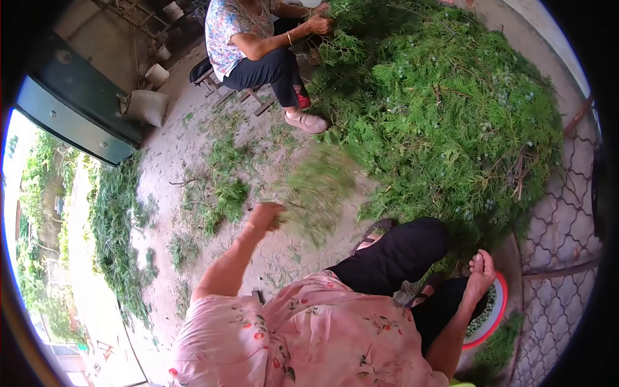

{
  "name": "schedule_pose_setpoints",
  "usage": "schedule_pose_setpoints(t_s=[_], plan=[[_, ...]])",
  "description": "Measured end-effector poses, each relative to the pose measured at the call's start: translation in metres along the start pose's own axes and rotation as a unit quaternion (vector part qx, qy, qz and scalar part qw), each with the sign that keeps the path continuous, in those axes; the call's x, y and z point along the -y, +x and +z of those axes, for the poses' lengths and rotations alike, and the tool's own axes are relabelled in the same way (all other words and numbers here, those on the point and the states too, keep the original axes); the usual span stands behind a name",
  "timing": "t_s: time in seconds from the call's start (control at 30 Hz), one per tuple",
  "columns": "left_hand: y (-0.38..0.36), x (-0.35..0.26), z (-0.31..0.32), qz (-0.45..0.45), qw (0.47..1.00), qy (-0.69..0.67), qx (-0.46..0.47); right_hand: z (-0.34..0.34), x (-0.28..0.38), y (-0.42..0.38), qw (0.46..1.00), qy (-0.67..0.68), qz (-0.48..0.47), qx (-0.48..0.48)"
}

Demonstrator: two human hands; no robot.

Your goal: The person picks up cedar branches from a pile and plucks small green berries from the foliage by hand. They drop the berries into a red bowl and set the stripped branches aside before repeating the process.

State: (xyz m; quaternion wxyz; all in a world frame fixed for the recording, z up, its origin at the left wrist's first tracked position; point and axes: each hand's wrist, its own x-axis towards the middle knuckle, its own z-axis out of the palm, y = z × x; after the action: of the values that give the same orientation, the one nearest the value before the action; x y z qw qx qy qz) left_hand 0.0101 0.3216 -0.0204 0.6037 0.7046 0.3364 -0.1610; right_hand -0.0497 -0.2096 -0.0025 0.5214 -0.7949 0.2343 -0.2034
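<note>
My left hand (265, 217) is closed around the stem end of a leafy green branch (316, 190), which is smeared by motion and held out over the floor. My right hand (480, 267) has its fingers curled above my right knee; whatever is in them, if anything, is hidden. Just below it is a red-rimmed white basin (501, 303) with small green pieces inside, partly covered by my forearm and leg. In front of my knees rises a large heap of green conifer branches (445, 122), dotted with small pale bluish-green cones.
Across from me a person in a floral shirt (225, 39) sits on a low stool, hands at the heap. Loose sprigs (225, 193) litter the floor. A stuffed sack (147, 108) leans near a green door (77, 97). Patterned paving (554, 226) lies at the right.
</note>
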Motion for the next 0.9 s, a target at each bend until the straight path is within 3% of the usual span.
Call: schedule_pose_setpoints(t_s=[0.03,0.1,0.13,0.17,0.2,0.33,0.37,0.4,0.47,0.53,0.6,0.67,0.8,0.9], plan=[[0.000,0.001,-0.042,-0.035,0.989,-0.112,-0.087,-0.003,-0.004,0.001,1.000,0.007,0.007,-0.008],[-0.004,0.029,-0.139,0.118,0.864,-0.431,-0.233,-0.006,-0.009,0.002,0.999,0.027,0.022,-0.016],[0.039,0.091,-0.251,0.276,0.827,-0.475,-0.120,-0.008,-0.011,0.002,0.999,0.030,0.020,-0.011],[-0.032,0.042,-0.238,0.307,0.771,-0.500,-0.249,-0.010,-0.013,0.002,0.999,0.032,0.022,-0.013],[-0.022,0.082,-0.317,0.334,0.732,-0.540,-0.247,-0.010,-0.013,0.003,0.999,0.036,0.024,-0.016],[-0.076,0.096,-0.345,0.260,0.686,-0.471,-0.489,-0.009,-0.008,-0.001,0.998,0.053,0.015,-0.029],[-0.056,0.136,-0.362,0.258,0.703,-0.477,-0.460,-0.009,-0.003,-0.003,0.999,0.042,0.006,-0.034],[-0.039,0.138,-0.348,0.253,0.722,-0.481,-0.429,-0.008,0.002,-0.005,0.996,0.076,0.022,-0.047],[-0.009,0.118,-0.279,0.131,0.769,-0.476,-0.405,-0.009,-0.001,-0.005,0.996,0.076,0.009,-0.043],[0.057,0.124,-0.237,0.026,0.837,-0.490,-0.244,-0.012,0.002,-0.006,0.997,0.060,-0.004,-0.045],[0.086,0.089,-0.145,0.028,0.878,-0.470,-0.085,-0.015,0.004,-0.010,0.996,0.068,-0.023,-0.056],[0.068,0.021,-0.032,0.038,0.905,-0.424,0.019,-0.021,0.004,-0.013,0.997,0.031,-0.044,-0.063],[0.012,-0.082,0.135,0.085,0.878,-0.381,0.276,-0.027,0.005,-0.017,0.994,-0.009,-0.072,-0.083],[-0.043,-0.126,0.231,0.096,0.846,-0.316,0.418,-0.024,0.009,-0.011,0.996,0.024,-0.065,-0.055]])
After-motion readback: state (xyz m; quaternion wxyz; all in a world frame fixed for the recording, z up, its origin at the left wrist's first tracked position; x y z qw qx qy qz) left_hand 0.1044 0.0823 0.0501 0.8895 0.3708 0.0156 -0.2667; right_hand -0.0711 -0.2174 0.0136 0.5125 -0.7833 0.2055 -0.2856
